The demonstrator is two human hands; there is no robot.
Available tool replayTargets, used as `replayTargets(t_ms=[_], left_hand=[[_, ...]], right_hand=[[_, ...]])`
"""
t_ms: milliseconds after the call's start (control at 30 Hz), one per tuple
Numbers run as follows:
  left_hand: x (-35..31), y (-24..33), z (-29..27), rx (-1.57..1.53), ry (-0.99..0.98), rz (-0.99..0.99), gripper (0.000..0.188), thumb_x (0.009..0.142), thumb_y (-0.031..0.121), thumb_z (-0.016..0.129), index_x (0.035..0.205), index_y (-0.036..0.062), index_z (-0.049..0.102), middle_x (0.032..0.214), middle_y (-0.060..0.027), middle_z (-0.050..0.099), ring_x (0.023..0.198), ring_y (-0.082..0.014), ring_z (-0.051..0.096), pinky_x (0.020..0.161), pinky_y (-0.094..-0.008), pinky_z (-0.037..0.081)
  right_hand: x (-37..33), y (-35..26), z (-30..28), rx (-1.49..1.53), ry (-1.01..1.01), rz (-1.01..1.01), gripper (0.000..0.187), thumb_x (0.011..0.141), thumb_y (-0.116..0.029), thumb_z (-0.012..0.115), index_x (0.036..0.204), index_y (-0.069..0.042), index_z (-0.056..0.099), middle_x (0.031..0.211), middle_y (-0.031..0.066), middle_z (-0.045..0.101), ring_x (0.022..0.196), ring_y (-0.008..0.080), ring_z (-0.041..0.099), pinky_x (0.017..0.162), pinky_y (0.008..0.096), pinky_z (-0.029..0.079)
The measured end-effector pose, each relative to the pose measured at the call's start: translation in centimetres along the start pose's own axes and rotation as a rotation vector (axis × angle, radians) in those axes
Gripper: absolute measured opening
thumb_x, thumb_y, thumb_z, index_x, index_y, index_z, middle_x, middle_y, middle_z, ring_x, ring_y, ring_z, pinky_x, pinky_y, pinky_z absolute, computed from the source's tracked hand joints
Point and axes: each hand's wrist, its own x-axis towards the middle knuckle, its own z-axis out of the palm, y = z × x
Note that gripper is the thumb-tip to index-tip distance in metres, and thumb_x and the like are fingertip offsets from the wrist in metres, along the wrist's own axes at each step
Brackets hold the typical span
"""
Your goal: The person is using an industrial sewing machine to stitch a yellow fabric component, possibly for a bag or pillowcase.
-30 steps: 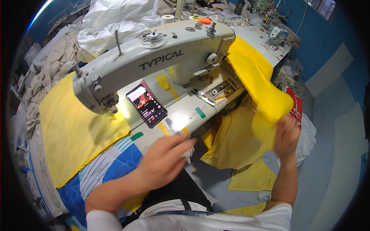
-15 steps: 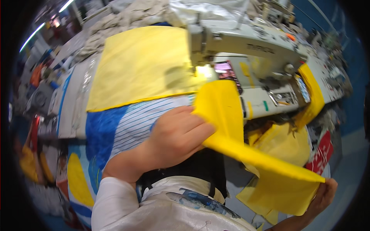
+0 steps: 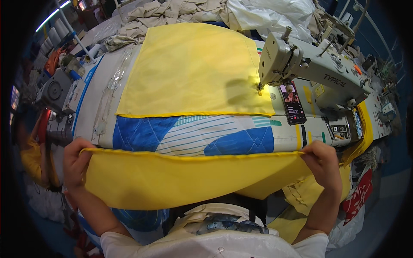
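Observation:
My left hand (image 3: pixel 78 162) pinches one top corner of a yellow fabric panel (image 3: pixel 172 176). Its other top corner is between the fingers of my right hand (image 3: pixel 322 161). Stretched between both hands, the panel's edge runs nearly straight, and the cloth hangs down over my lap. A second yellow fabric piece (image 3: pixel 189 73) lies flat on the sewing table, its right edge at the needle of the sewing machine (image 3: pixel 318 69). Under its near edge shows a blue and white patterned fabric (image 3: pixel 185 135).
A phone (image 3: pixel 292 103) lies by the machine head. More yellow fabric (image 3: pixel 301 195) is heaped at the lower right, near a red patterned cloth (image 3: pixel 359 195). Beige cloth (image 3: pixel 172 17) and white cloth (image 3: pixel 275 17) are piled behind. A grey motor-like box (image 3: pixel 56 90) stands left.
The yellow panel, earlier bunched and slanting to the right, is now spread wide. My left hand moved far left; my right hand rose and moved left. The view shifted, too.

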Motion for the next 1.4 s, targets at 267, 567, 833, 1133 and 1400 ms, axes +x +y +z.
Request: replayTargets(t_ms=[267, 567, 833, 1133, 1400], left_hand=[[12.6, -7.7, 1.6, -0.524, 0.042, -0.196, 0.013, 0.091, 0.011, 0.050, 0.087, 0.0013, 0.057, 0.074, -0.0009, 0.060, 0.060, -0.0064, 0.053, 0.055, -0.0174, 0.042], [17.8, -13.8, 1.0, -0.487, -0.249, -0.121, 0.015, 0.088, 0.016, 0.056, 0.085, 0.0012, 0.057, 0.072, -0.0015, 0.058, 0.059, -0.0069, 0.053, 0.056, -0.0185, 0.043], [23.3, -14.4, 5.8, -0.219, -0.298, -0.476, 0.009, 0.088, 0.008, 0.055, 0.084, -0.0002, 0.056, 0.071, -0.0010, 0.057, 0.060, -0.0051, 0.052, 0.056, -0.0180, 0.042], [21.0, -17.0, 5.5, 0.339, -0.215, -0.324, 0.013, 0.087, 0.012, 0.057, 0.094, 0.0006, 0.056, 0.070, 0.0020, 0.051, 0.061, -0.0036, 0.046, 0.055, -0.0201, 0.038], [9.6, -14.8, 1.4, -0.149, -0.048, -0.577, 0.047, 0.090, 0.023, 0.055, 0.130, 0.0028, 0.039, 0.083, 0.0009, 0.059, 0.072, -0.0054, 0.056, 0.065, -0.0178, 0.043]], right_hand=[[10.6, 6.8, 5.6, 0.665, -0.005, 0.300, 0.008, 0.079, -0.001, 0.064, 0.085, 0.003, 0.060, 0.079, -0.0003, 0.059, 0.071, 0.0043, 0.053, 0.064, 0.0184, 0.042], [14.5, 7.8, 8.0, 1.267, 0.270, 0.497, 0.029, 0.069, 0.006, 0.068, 0.093, -0.003, 0.053, 0.089, 0.0045, 0.060, 0.076, 0.0144, 0.058, 0.072, 0.0254, 0.046], [17.4, 12.0, 12.2, 0.754, 0.408, 0.572, 0.025, 0.068, 0.002, 0.073, 0.076, -0.005, 0.051, 0.076, -0.0004, 0.053, 0.066, 0.0100, 0.054, 0.056, 0.0215, 0.045], [14.9, 9.1, 11.9, -0.209, 0.368, 0.459, 0.042, 0.069, -0.015, 0.075, 0.102, -0.001, 0.051, 0.083, 0.0111, 0.055, 0.068, 0.0200, 0.052, 0.062, 0.0311, 0.043], [-3.0, 7.3, 15.8, 0.418, 0.508, 0.480, 0.033, 0.078, -0.002, 0.065, 0.107, 0.000, 0.050, 0.095, 0.0070, 0.057, 0.083, 0.0128, 0.053, 0.076, 0.0254, 0.044]])
